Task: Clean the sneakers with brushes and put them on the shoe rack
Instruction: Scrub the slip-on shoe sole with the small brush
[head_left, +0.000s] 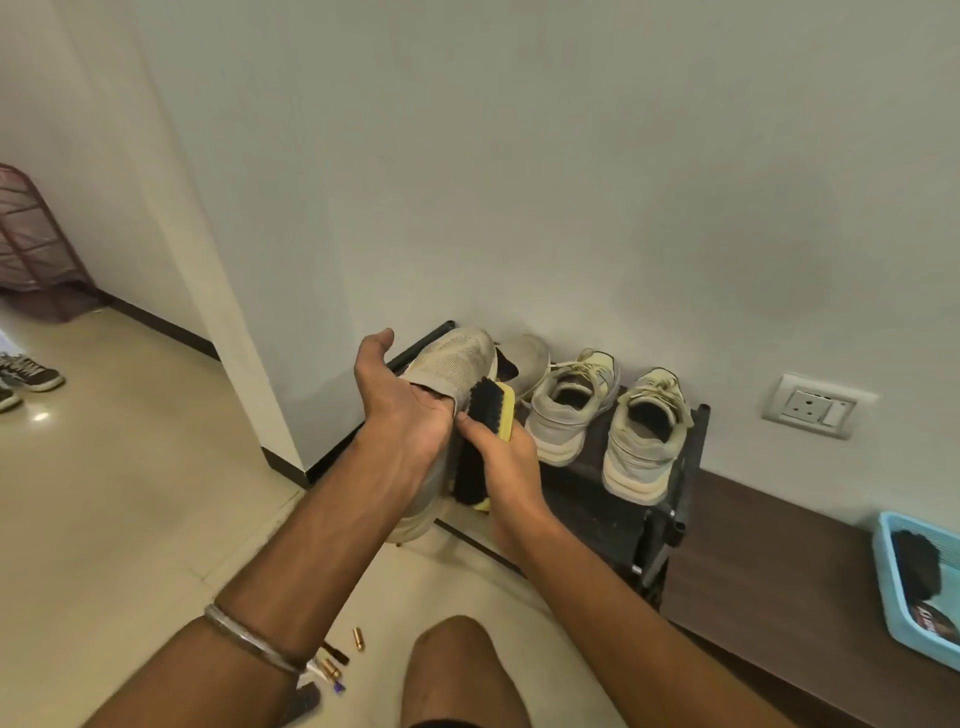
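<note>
Nearest the viewer a bare knee (457, 670) rose from the bottom edge, with a few small brass-coloured bits (357, 638) scattered on the tiled floor (130, 519) beside it. A metal bangle (249, 640) circled the left forearm. Further out, the left hand (402, 410) had its fingers tucked inside the opening of a grey mesh sneaker (452, 364), thumb spread wide, holding the shoe up in the air in front of the rack. The shoe's long axis ran steeply, toe pointing up and away toward the wall, heel hanging down toward the floor. The right hand (501, 462) gripped a yellow-backed brush (485, 441), fingers wrapped round its back, the black bristles laid against the sneaker's side; the brush ran roughly parallel with the shoe. Beyond the hands stood a low dark shoe rack (670, 499) against the wall, carrying a pair of pale laced sneakers (608, 421), toes to the wall, and another grey shoe (524, 356) beside them. Far right sat a blue basket (888, 587).
</note>
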